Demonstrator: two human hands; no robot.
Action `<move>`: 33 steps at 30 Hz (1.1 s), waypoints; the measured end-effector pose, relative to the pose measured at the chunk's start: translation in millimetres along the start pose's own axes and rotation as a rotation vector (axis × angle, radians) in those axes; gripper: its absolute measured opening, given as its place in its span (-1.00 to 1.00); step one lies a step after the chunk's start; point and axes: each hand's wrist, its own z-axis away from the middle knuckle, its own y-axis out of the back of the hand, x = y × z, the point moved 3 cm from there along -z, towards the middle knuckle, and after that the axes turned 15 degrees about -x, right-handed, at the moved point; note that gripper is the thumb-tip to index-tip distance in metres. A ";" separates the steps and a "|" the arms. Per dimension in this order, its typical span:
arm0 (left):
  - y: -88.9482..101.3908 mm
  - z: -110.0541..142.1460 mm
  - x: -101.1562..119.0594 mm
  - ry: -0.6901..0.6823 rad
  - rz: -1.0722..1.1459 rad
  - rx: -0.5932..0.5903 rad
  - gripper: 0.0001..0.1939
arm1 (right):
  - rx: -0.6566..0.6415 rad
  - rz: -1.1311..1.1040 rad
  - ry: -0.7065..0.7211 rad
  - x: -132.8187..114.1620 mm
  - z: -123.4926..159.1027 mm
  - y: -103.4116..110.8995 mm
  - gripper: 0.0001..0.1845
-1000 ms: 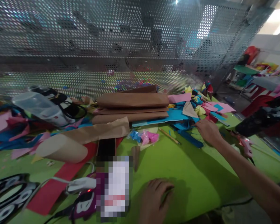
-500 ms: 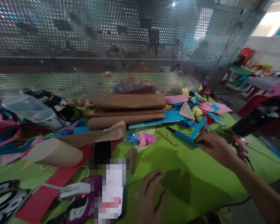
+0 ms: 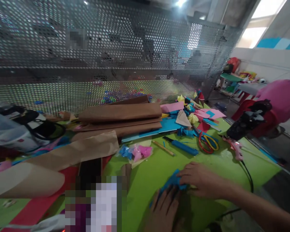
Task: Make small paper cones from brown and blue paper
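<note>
A strip of blue paper (image 3: 171,181) lies on the green tabletop (image 3: 140,199) in front of me. My right hand (image 3: 200,178) grips its upper right end with bent fingers. On the strip's lower part my left hand (image 3: 163,206) rests with its fingers stretched out, hiding much of the paper. Beyond the hands are a blue cutter knife (image 3: 183,147) and a pencil (image 3: 163,148). Scissors (image 3: 205,145) with red and yellow handles lie further right. A small rolled brown paper cone (image 3: 126,175) sits left of my left hand.
Brown paper sheets (image 3: 120,112) are stacked at the back before a perforated metal screen (image 3: 99,42). A pink glue gun (image 3: 236,149) with a black cord lies right. A beige roll (image 3: 26,180) and a blurred phone (image 3: 103,206) are left. Someone in pink (image 3: 280,96) is at far right.
My right hand has brought the blue paper strip from beside the scissors toward me, beside my left hand. My left hand now lies on the strip. The view has shifted right.
</note>
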 end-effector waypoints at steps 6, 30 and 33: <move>-19.2 4.0 4.1 0.015 0.018 -0.017 -0.51 | 0.223 0.049 -0.263 64.5 14.6 32.4 -0.69; -65.6 3.1 10.9 0.050 -0.070 0.322 -0.84 | 0.300 0.395 -0.438 171.4 -96.3 85.3 -0.46; -63.2 1.8 10.5 0.071 -0.055 0.343 -0.86 | 0.353 0.399 -0.487 172.1 -111.4 99.8 -0.68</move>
